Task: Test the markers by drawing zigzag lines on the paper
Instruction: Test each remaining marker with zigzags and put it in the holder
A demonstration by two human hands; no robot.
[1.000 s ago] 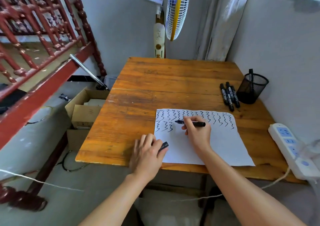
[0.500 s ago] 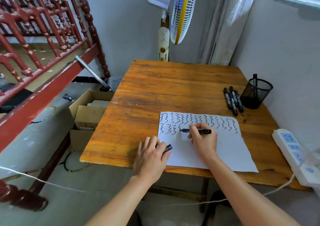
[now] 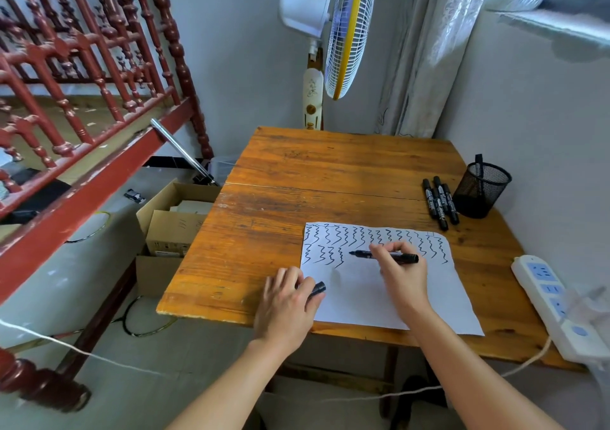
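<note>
A white sheet of paper (image 3: 363, 301) lies on the wooden table (image 3: 264, 231), with a full row of black zigzag lines along its top and a short second row at the left. My right hand (image 3: 401, 276) grips an uncapped black marker (image 3: 384, 256), its tip pointing left just right of the second row's last zigzag. My left hand (image 3: 285, 304) rests at the paper's left edge, fingers closed around the black marker cap (image 3: 318, 288). Three capped black markers (image 3: 440, 202) lie side by side near the table's right side.
A black mesh pen cup (image 3: 480, 190) stands right of the spare markers. A white power strip (image 3: 554, 304) lies at the table's right edge. A standing fan (image 3: 343, 33) is behind the table; open cardboard boxes (image 3: 171, 225) sit on the floor at left, by a red wooden bed frame (image 3: 66, 99).
One more zigzag has appeared in the second row, and my right hand has shifted the marker slightly right. My left hand has stayed put with the cap.
</note>
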